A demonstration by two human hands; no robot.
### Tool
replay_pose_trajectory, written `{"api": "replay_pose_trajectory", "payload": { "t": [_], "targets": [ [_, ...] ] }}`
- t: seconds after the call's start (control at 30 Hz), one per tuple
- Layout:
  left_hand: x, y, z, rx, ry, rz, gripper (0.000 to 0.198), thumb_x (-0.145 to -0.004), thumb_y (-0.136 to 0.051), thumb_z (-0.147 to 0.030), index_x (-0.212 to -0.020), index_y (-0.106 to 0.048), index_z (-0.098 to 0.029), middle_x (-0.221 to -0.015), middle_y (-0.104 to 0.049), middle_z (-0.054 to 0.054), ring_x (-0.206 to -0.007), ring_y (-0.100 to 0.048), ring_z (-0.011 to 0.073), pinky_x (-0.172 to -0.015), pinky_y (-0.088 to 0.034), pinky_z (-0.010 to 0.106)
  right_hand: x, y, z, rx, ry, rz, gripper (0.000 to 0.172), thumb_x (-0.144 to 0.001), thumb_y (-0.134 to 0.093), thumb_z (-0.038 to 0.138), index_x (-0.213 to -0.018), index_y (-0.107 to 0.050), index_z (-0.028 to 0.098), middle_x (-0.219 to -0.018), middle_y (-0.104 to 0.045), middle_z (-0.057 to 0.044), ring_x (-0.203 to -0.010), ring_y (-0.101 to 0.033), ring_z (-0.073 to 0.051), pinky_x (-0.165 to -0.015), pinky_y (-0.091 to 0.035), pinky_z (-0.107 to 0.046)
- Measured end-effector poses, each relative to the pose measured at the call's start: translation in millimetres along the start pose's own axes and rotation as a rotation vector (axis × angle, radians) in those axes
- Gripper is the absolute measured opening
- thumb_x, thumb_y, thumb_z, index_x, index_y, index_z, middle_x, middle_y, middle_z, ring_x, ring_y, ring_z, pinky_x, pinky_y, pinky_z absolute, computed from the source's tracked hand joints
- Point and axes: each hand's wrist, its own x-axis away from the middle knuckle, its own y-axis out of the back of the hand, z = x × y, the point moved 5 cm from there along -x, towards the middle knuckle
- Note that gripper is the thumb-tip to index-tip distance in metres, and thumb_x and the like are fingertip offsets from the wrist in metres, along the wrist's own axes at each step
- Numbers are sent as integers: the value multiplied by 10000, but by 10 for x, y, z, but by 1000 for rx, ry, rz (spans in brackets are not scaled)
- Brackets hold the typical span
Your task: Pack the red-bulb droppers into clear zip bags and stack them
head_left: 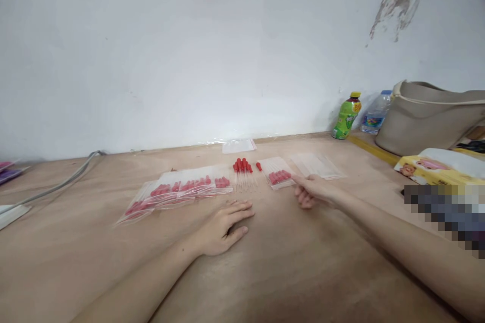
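Note:
My left hand (223, 229) lies flat on the table with its fingers stretched out, holding nothing. My right hand (312, 189) has its index finger extended to the edge of a clear zip bag (273, 165) of droppers with red bulbs; its other fingers are curled and slightly blurred. Whether the fingertip presses on the bag, I cannot tell. Left of that bag lies a group of loose red-bulbed droppers (242, 166) with thin clear tubes, and a single dropper (259, 166) beside them. Several filled zip bags (182, 186) overlap in a row at the left.
Flat clear bags (316, 165) lie beyond my right hand, and another bag (238, 146) is near the wall. At the right stand a green bottle (346, 116), a water bottle (376, 113), a beige bin (424, 116) and a yellow tissue pack (435, 170). A grey cable (76, 174) crosses the left.

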Motion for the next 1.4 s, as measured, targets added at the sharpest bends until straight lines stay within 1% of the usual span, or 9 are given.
{"api": "replay_pose_trajectory", "payload": {
  "t": [0.13,0.23,0.5,0.63,0.7,0.87,1.0,1.13,1.4],
  "targets": [
    [3,-6,-2,-2,-9,-7,389,-872,-412,-275,-1261,-410,-248,-1328,-394,42,-1220,-354,186,-1011,-289,390,-40,557,296,734,259,-408,388,-756,-446,468,-604,-598,145,-610,-616,-92,-582,-590,-192,-505,-420,-266],
    [0,-9,0,-6,-2,-10,388,-869,-416,-275,-1255,-419,-239,-1328,-394,42,-1221,-353,185,-1014,-284,384,-228,715,355,999,244,-633,373,-718,-494,440,-810,-644,112,-881,-629,-161,-849,-582,-266,-650,-426,-305],
    [-10,7,-13,4,-17,-18,382,-867,-422,-273,-1248,-427,-241,-1318,-408,46,-1210,-368,196,-1007,-291,391,-474,633,125,1120,153,-676,292,-754,-405,209,-871,-639,78,-862,-618,-205,-799,-592,-278,-615,-419,-326],
    [-2,-8,-21,5,-25,-36,411,-867,-420,-263,-1276,-382,-244,-1354,-351,44,-1236,-323,206,-1016,-280,396,-267,551,330,1045,434,-789,291,-803,-350,210,-867,-613,104,-901,-609,-189,-825,-572,-268,-696,-407,-366],
    [10,51,-24,-13,-17,-155,464,-862,-425,-265,-1313,-314,-242,-1391,-274,43,-1272,-243,229,-1033,-246,413,-89,330,487,989,724,-727,287,-832,-331,237,-871,-597,138,-929,-608,-149,-886,-546,-244,-781,-383,-365],
    [119,292,-26,-48,14,-571,471,-885,-346,-223,-1340,-225,-224,-1394,-248,54,-1297,-151,253,-1048,-179,463,500,-634,553,978,1284,-147,270,-848,-327,215,-812,-595,201,-903,-616,-83,-900,-515,-196,-839,-358,-348],
    [110,216,-21,-10,2,-470,422,-881,-357,-206,-1303,-326,-216,-1372,-300,49,-1281,-214,234,-1046,-221,427,806,-1074,454,943,1385,115,232,-839,-388,257,-792,-601,177,-795,-624,-74,-792,-534,-177,-772,-393,-328],
    [46,7,-24,-6,-17,-190,371,-849,-453,-255,-1217,-470,-207,-1329,-384,64,-1230,-331,225,-1005,-314,380,542,-901,542,774,1213,-16,280,-857,-366,292,-912,-608,160,-937,-622,-91,-898,-541,-172,-820,-402,-313],
    [11,8,-83,64,-67,-27,349,-881,-406,-233,-1224,-473,-223,-1266,-472,53,-1190,-401,187,-995,-323,372,-152,-421,375,928,924,-127,341,-856,-340,264,-1017,-608,126,-1181,-522,-141,-1127,-444,-220,-954,-319,-353]
  ]
}}
